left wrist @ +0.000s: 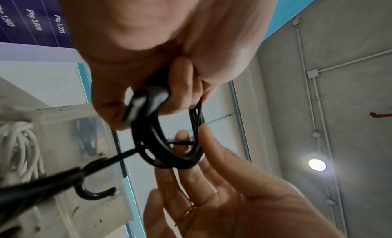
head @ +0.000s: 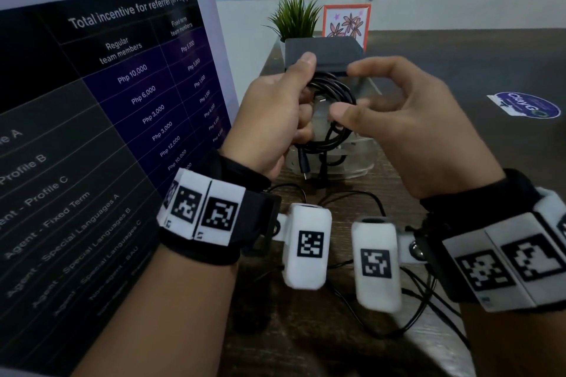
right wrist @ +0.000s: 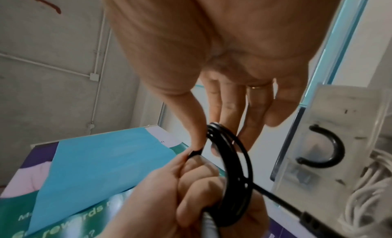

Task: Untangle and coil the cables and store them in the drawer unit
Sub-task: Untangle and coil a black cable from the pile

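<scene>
Left hand has its fingers curled tight around the coiled black cable, USB plug dangling below. Right hand fingers are relaxed and spread, thumb just touching the coil, with the clear drawer unit behind the fingers.

2 hands, 1 coiled black cable, 1 clear drawer unit, 1 potted plant, 1 framed picture

A thin black cable hung coiled in several loops before the translucent plastic drawer unit, plug end dangling.
</scene>
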The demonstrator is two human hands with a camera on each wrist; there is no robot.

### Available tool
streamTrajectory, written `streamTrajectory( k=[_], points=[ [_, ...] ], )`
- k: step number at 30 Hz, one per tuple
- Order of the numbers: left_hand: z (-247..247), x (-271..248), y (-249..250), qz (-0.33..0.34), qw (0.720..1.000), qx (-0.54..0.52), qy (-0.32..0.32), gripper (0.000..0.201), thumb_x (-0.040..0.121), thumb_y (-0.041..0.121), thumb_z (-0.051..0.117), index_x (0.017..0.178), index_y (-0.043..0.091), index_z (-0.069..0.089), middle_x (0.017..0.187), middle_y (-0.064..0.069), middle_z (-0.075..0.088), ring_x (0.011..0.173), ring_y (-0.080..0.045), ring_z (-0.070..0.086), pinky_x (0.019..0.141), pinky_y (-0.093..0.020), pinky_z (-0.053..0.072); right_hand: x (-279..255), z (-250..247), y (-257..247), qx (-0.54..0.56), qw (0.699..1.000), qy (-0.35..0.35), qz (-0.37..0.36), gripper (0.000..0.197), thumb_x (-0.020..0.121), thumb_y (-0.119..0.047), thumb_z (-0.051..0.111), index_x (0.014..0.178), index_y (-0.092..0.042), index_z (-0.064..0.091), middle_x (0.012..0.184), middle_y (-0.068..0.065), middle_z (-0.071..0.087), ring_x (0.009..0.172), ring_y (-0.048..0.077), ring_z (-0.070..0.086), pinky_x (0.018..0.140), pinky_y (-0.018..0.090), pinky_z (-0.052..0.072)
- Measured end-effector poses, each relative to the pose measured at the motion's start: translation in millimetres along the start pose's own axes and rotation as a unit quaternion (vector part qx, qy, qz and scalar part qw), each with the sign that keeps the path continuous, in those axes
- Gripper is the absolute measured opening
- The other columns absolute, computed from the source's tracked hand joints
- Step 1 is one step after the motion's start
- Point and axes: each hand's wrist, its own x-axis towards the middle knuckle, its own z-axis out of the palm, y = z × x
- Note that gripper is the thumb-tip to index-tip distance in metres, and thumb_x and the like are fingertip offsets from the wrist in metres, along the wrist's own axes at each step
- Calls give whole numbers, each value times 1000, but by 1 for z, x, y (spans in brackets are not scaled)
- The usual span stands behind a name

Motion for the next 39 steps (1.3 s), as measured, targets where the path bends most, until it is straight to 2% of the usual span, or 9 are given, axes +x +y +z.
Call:
streamTrajectory(
  k=[3,9,12,15,20,23,27,32,39],
  points=[
    [0,1,-1,13,1000,16,-2,22,104,27,45,93,9,50,52,10,27,39,-2,21,39,-17,21,-2,1,-3,39,999,-18,8,40,85,-8,73,120,-21,59,75,6,73,69,18,71,61,22,54],
    [-4,4,-1,57,994,96,-11,31,104,33,45,94,5,55,53,-2,29,40,-8,26,39,-19,24,-4,7,-12,214,974,-61,53,34,85,5,63,113,-13,58,72,3,69,65,14,66,62,22,49],
    [-6,3,0,87,985,149,-16,50,104,36,45,74,-3,57,50,-4,35,40,-11,31,40,-20,29,-4,13,-9,202,976,-70,36,48,72,0,77,113,-13,56,73,-1,71,62,13,67,59,20,50],
    [-5,2,1,104,978,178,-10,55,103,36,46,51,20,48,43,9,38,39,-7,37,46,-23,34,-3,17,-4,130,990,-51,18,48,77,-1,77,116,-12,53,86,7,73,71,19,70,65,28,54],
    [-2,2,1,131,975,178,-15,58,104,33,46,47,27,46,45,9,33,40,-8,29,47,-27,26,-2,15,2,-125,990,31,-54,20,84,-17,74,102,-22,67,82,-5,70,75,10,66,69,28,53],
    [-2,1,1,186,950,250,-6,51,104,35,45,56,20,43,52,1,34,46,-10,32,50,-34,30,-2,11,2,-213,976,3,-47,9,88,-25,67,96,-29,68,55,-10,54,52,3,50,54,17,39],
    [-4,2,-2,223,918,328,8,49,104,38,44,59,17,40,54,0,38,50,-14,38,51,-41,37,-2,8,-1,-220,973,-69,-13,14,91,-17,59,101,-24,66,63,-2,70,52,9,63,62,33,56],
    [-7,3,-4,250,894,372,14,48,103,39,46,57,26,39,47,10,38,46,-5,37,48,-25,29,-5,3,-8,-182,973,-139,22,24,95,-8,54,100,-30,63,80,1,76,64,14,71,50,14,48],
    [-19,10,-6,249,882,397,39,44,102,42,46,63,21,46,50,13,43,50,-4,40,50,-24,29,-4,-3,-6,-44,986,-158,33,39,99,5,45,123,-26,53,69,12,64,48,7,60,49,14,49]
  ],
)
